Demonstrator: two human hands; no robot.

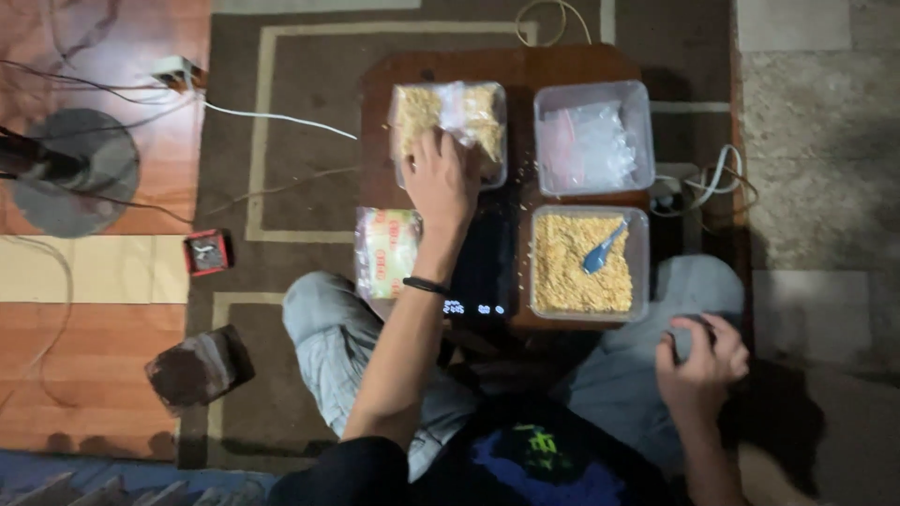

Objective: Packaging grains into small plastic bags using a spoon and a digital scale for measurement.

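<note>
I sit cross-legged at a low dark wooden table [525, 66]. My left hand [441, 178] reaches forward into a clear plastic tub [403, 131] of filled snack bags, fingers resting on a clear bag of yellowish grains [469, 108]. My right hand [701, 361] rests on my right knee, fingers curled; whether it holds anything is unclear. A second tub [591, 262] at the front right holds loose yellow grains and a blue scoop [603, 247]. A black digital scale [483, 267] with a lit display lies beside my left forearm.
A third clear tub [593, 136] at the back right holds empty clear bags. A printed packet [386, 248] lies at the table's left edge. On the floor are a fan base [75, 173], cables, a power strip [689, 187], a small red box [206, 251] and a dark object [199, 367].
</note>
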